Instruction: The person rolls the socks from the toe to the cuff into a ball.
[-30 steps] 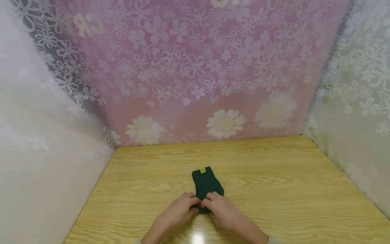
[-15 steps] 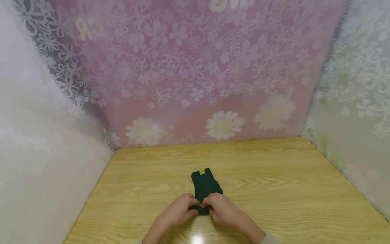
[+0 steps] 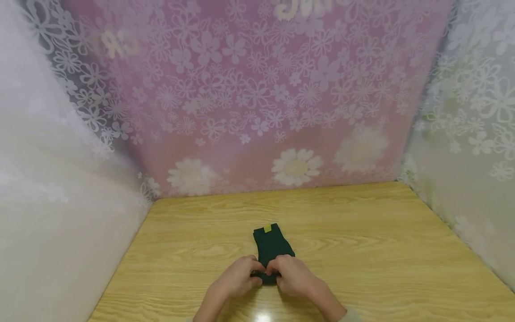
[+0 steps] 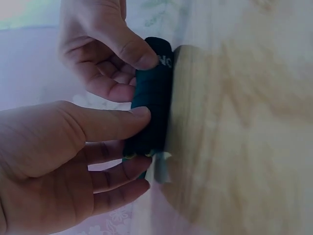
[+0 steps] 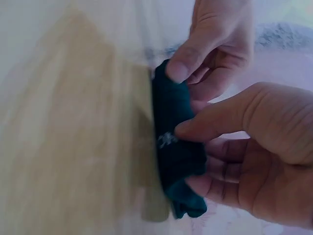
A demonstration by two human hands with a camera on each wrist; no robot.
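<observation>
A dark green sock (image 3: pixel 273 248), perhaps a pair laid together, lies flat on the table with a yellow label (image 3: pixel 267 228) at its far end. Its near end is folded over into a thick roll (image 4: pixel 154 93), with small pale lettering on it. My left hand (image 3: pixel 237 276) pinches the left part of this roll, thumb on the near side. On the right part my right hand (image 3: pixel 297 278) has the same kind of pinch, thumb (image 5: pixel 195 131) pressed on the fabric. Both hands sit close together; some fingertips are hidden behind the roll.
The wood-grain table (image 3: pixel 193 232) surrounds the sock. A pink floral backdrop (image 3: pixel 241 112) stands at its far edge, with pale floral sheets on the left (image 3: pixel 60 201) and right (image 3: pixel 474 179) sides.
The hands stay almost in place on the near end of the sock, with only slight finger movement. The head view has shifted a little.
</observation>
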